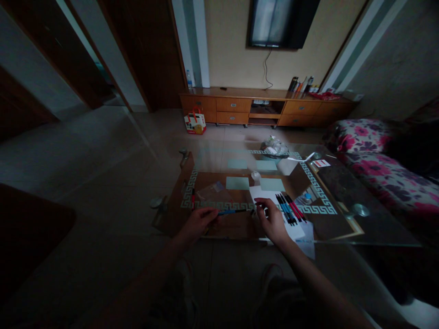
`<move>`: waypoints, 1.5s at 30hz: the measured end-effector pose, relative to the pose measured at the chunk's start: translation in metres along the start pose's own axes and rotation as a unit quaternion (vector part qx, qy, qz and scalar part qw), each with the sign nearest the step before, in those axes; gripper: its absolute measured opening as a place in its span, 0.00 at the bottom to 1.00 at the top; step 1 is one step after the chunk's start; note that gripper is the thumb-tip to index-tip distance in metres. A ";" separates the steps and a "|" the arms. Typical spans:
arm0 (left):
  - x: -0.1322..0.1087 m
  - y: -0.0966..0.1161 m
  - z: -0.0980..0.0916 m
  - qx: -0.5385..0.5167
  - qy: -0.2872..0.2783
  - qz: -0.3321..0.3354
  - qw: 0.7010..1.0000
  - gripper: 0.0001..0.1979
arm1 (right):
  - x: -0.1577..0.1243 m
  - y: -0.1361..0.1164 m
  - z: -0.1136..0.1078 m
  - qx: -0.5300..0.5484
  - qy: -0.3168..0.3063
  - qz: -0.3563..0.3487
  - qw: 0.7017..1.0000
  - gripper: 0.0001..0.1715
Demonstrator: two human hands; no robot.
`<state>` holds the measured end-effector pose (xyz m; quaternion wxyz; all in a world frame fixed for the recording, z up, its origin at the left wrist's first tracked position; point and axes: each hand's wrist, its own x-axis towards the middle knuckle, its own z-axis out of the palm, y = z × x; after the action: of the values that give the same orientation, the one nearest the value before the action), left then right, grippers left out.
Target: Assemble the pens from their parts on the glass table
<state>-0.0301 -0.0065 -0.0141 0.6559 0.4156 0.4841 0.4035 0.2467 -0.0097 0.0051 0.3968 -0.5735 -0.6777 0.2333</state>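
My left hand is closed around a blue pen, which points to the right over the near edge of the glass table. The pen's dark front end reaches toward my right hand. That hand's fingers are curled, with a small dark piece by the fingertips that I cannot make out. Beside it, a row of black, blue and red pens lies on a white sheet of paper. A red and black pen rests on the table left of a clear plastic bag.
Toward the table's far side stands a basket with crumpled plastic. A small white cup-like thing and a blue-capped bottle are on or under the glass. A flowered sofa borders the right. Behind is a wooden TV cabinet.
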 end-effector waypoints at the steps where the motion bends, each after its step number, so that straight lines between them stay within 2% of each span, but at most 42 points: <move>1: -0.001 0.000 0.000 0.000 -0.006 0.001 1.000 0.17 | 0.000 -0.001 -0.001 0.048 -0.013 0.023 0.999 0.16; 4: -0.004 -0.002 0.002 0.018 -0.024 0.005 1.000 0.18 | -0.003 -0.002 0.001 0.176 -0.083 0.096 0.976 0.22; 7: -0.007 -0.004 0.003 0.044 -0.037 0.015 0.998 0.19 | -0.009 0.002 0.007 0.266 -0.157 0.181 0.934 0.28; 10: -0.009 -0.004 0.003 0.076 -0.049 0.021 0.996 0.20 | -0.015 0.006 0.013 0.290 -0.217 0.235 0.902 0.32; 15: -0.010 0.000 0.003 0.109 -0.056 0.028 0.992 0.19 | -0.018 0.004 0.017 0.269 -0.271 0.235 0.894 0.34; 29: -0.012 0.008 0.006 0.181 -0.049 0.049 0.981 0.17 | -0.018 0.008 0.014 0.281 -0.278 0.223 0.891 0.30; 45: -0.015 0.011 0.008 0.243 -0.044 0.061 0.967 0.16 | -0.018 0.004 0.011 0.239 -0.268 0.176 0.916 0.29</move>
<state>-0.0271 -0.0182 0.0018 0.5298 0.6083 0.5126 0.2940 0.2408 -0.0245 -0.0092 0.2780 -0.4874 -0.5705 0.5998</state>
